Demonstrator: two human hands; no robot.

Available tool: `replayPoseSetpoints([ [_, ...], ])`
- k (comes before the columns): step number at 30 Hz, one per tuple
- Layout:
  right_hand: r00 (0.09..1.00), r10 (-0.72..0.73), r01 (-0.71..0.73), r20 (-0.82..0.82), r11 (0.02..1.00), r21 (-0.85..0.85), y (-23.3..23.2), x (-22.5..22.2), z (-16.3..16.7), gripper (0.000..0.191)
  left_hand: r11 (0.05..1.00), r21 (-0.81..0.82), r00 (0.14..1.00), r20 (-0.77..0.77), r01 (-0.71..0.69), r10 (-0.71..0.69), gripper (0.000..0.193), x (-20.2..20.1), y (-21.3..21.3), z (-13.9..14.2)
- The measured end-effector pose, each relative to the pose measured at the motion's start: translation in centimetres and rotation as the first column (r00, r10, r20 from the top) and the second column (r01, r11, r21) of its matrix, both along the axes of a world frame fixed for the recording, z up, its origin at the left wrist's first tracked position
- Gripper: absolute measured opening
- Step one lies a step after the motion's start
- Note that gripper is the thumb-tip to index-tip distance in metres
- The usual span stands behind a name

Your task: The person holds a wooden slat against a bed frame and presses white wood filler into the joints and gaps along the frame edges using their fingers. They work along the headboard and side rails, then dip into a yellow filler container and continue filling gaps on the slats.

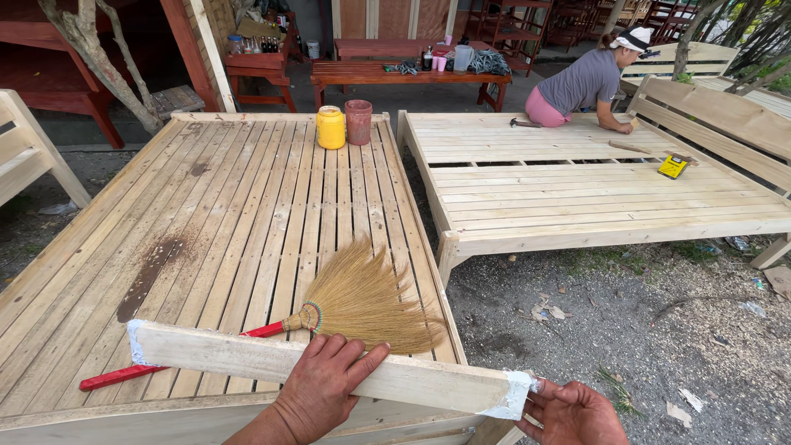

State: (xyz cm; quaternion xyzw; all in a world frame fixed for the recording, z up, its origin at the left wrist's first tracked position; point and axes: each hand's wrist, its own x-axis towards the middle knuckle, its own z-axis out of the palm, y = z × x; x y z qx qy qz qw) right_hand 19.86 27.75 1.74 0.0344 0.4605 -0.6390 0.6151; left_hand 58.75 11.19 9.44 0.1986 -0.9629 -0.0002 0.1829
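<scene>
A pale wooden plank (247, 356) lies across the near end of a slatted wooden bed frame (206, 214), with white glue or filler smeared on both its ends. My left hand (323, 386) grips the plank near its middle, fingers curled over the top edge. My right hand (573, 414) holds the plank's right end from below, by the white-smeared tip. Just behind the plank lies a straw hand broom (354, 301) with a red handle.
A yellow jar (330, 127) and a reddish-brown jar (358, 121) stand at the frame's far edge. A second slatted frame (577, 194) stands to the right, where another person (585, 86) kneels; a yellow tool (673, 166) and a hammer (523, 124) lie on it. Gravel ground separates the frames.
</scene>
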Motion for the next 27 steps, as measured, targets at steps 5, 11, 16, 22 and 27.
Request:
replayPoseSetpoints([
  [5,1.0,-0.002,0.002,-0.022,1.0,-0.015,0.0,-0.4,-0.6,0.026,1.0,0.016,1.0,0.019,0.008,-0.008,0.094,0.1,0.1,0.3],
  [11,0.989,0.146,-0.13,0.027,0.938,-0.32,0.2,0.0,0.0,0.018,1.0,0.012,1.0,0.02,-0.001,0.001,0.094,-0.2,0.1,0.6],
  [16,0.996,-0.029,0.029,-0.079,1.0,-0.01,0.5,1.8,2.3,0.046,0.999,0.046,1.0,0.006,-0.015,0.015,0.094,-0.4,0.3,0.9],
  [22,0.999,-0.045,0.042,-0.016,0.989,-0.145,0.8,2.1,2.4,0.036,0.995,0.09,0.998,0.047,-0.039,0.035,0.093,-0.7,0.7,1.4],
  [27,0.996,-0.082,0.088,0.034,0.958,-0.273,0.8,0.6,-0.1,0.018,0.98,0.177,0.989,0.131,-0.095,0.072,0.092,-0.8,0.8,1.6],
])
